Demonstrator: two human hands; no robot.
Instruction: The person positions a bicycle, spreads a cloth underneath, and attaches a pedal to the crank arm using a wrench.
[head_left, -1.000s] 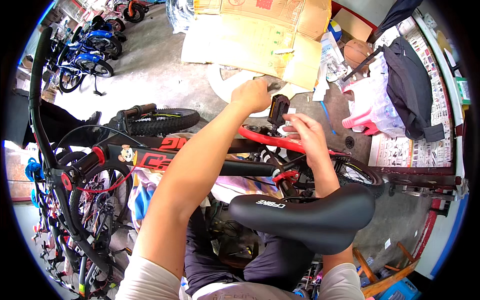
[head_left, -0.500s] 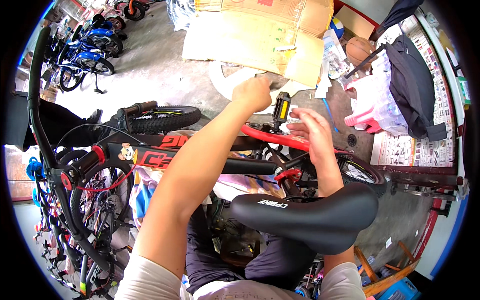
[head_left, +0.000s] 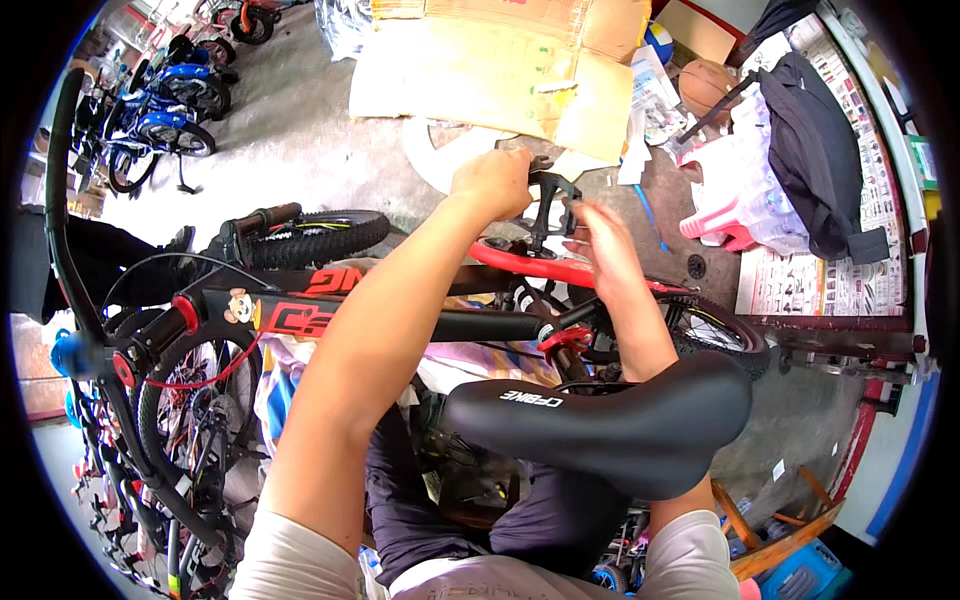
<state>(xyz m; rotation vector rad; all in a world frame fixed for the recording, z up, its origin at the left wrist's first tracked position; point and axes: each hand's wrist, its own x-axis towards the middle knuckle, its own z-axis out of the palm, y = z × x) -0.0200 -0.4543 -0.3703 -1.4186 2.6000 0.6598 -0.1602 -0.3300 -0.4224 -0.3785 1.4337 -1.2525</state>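
Upper centre of frame: my left grip (head_left: 490, 185) curled, contents unclear; my right grip (head_left: 610, 250) apart, beside black pedal (head_left: 545, 208).

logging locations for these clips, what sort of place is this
Likely a bicycle shop or repair space: small blue bikes stand on the floor, more bikes crowd the lower left, and a black-and-red bike fills the middle.
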